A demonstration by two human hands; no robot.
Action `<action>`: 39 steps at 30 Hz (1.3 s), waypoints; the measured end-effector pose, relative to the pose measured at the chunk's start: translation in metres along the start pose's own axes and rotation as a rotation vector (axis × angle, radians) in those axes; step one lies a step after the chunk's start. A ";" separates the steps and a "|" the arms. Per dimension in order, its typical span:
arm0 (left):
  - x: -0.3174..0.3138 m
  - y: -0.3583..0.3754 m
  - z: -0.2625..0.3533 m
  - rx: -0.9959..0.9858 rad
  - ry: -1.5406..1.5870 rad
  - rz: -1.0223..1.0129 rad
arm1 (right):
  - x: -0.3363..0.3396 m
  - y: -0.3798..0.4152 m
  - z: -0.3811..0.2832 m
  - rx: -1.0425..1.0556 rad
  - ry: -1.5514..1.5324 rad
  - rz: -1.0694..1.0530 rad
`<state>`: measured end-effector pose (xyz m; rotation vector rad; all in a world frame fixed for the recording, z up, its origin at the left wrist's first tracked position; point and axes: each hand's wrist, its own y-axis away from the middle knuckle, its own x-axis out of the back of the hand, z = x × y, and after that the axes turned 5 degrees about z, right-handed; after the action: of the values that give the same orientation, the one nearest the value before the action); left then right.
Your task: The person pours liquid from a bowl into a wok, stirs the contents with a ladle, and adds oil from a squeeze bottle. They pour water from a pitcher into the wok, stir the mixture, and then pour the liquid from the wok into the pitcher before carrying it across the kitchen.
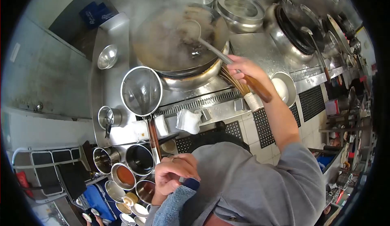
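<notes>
My right hand is closed around the wooden handle of a long metal ladle, whose bowl is over the dark, steaming liquid in a large wok. A bamboo brush lies just below this hand. The wooden handle of a round mesh strainer runs up to my left hand, whose fingers are curled closed near my chest. The strainer's hoop overlaps the near left wok rim. A blue towel with a dark end is beside my left hand and covers part of it.
Steam blurs the wok's far side. Lidded pots and a second wok stand behind and right. A metal bowl, a small pot and folded white cloths sit on the stove. Sauce containers crowd the lower left.
</notes>
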<state>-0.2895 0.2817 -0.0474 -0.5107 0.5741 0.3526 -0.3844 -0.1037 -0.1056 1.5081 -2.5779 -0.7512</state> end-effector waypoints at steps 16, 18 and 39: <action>0.000 -0.056 -0.069 -0.003 -1.372 -0.176 | -0.034 -0.028 0.008 0.263 0.718 0.315; -0.006 -0.063 -0.078 -0.056 -1.351 -0.220 | -0.052 -0.038 0.007 0.206 0.664 0.280; 0.016 -0.046 -0.042 0.071 -1.183 -0.256 | -0.012 0.018 -0.012 -0.002 0.281 -0.015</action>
<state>-0.2742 0.2237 -0.0709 -0.2284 -0.6184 0.3259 -0.3895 -0.0909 -0.0850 1.5115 -2.3612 -0.5006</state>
